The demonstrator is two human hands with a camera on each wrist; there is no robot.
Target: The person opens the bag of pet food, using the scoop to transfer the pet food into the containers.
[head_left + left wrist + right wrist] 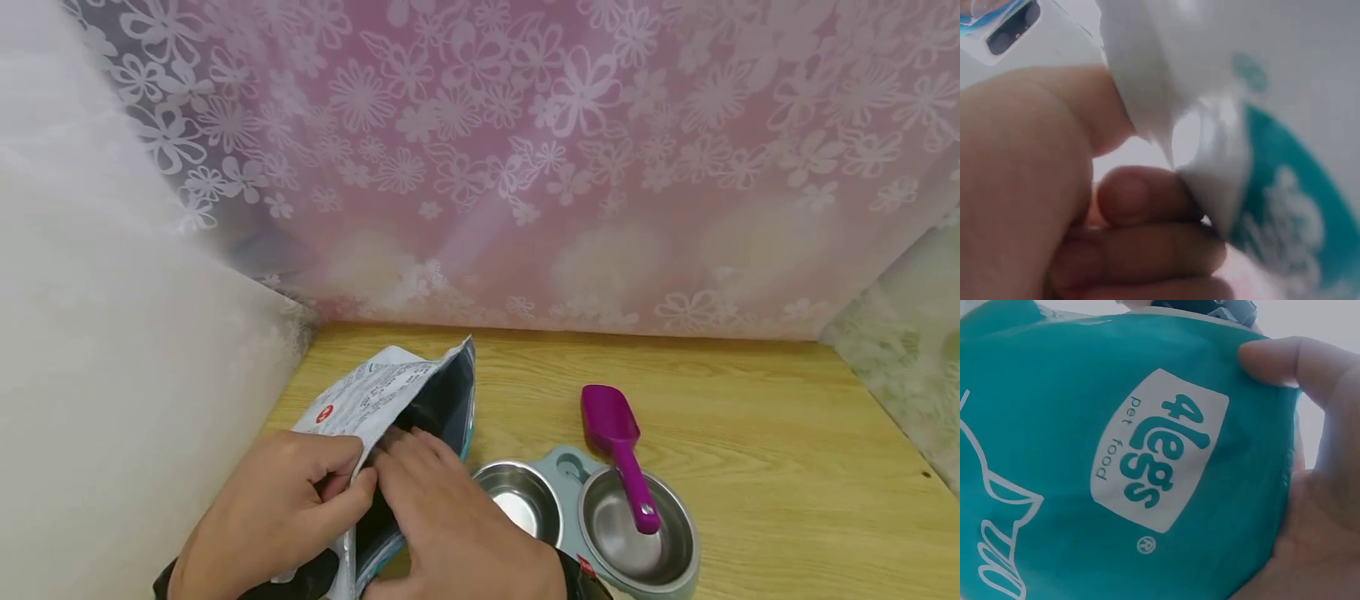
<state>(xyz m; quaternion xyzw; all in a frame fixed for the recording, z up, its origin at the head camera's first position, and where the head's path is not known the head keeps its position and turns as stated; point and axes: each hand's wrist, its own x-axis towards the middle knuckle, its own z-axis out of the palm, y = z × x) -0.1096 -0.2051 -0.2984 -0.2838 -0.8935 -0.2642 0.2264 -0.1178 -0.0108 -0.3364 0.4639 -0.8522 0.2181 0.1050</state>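
Note:
A pet food bag point(367, 396) stands at the lower left, its mouth gaping and its dark inside visible in the head view. My left hand point(277, 500) pinches the near left edge of the mouth between thumb and fingers. My right hand point(457, 517) has its fingers inside the opening. In the right wrist view its thumb point(1272, 360) lies on the bag's teal outer face point(1054, 425), so the bag wall sits between thumb and fingers. The bag's contents are hidden.
Right of the bag is a pale blue-green double feeder point(551, 463) with two steel bowls, the left bowl point(557, 508) and the right bowl point(678, 542). A purple scoop point(609, 421) lies with its handle in the right bowl. A flowered curtain point(525, 208) hangs behind the wooden table point(810, 433).

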